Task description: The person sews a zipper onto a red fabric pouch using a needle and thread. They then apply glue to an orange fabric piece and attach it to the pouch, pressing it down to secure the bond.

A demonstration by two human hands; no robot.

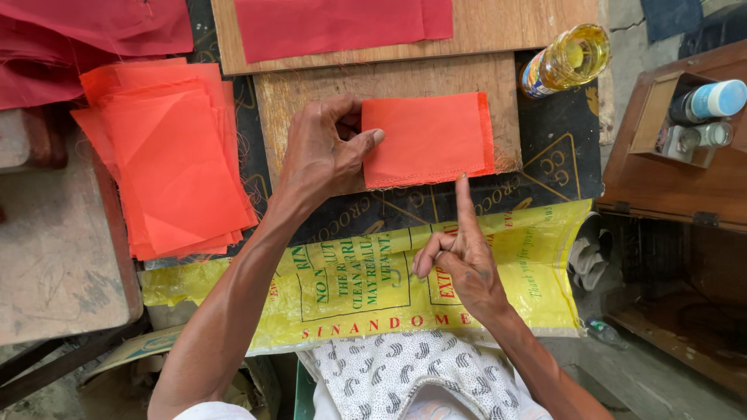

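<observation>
A folded orange cloth piece (428, 140) with a stitched lower edge lies flat on a wooden board (311, 101). My left hand (323, 152) presses its left edge, thumb on the cloth and the other fingers curled. My right hand (459, 253) holds nothing; its index finger is stretched out and the tip touches the cloth's lower edge, while the other fingers are folded in.
A stack of orange cloth pieces (167, 155) lies at the left, with red cloth (334, 23) at the back. A bottle of yellow liquid (564, 61) lies at the board's right. A yellow printed sack (366, 284) hangs over the front edge. A wooden box (677, 163) with small bottles stands at the right.
</observation>
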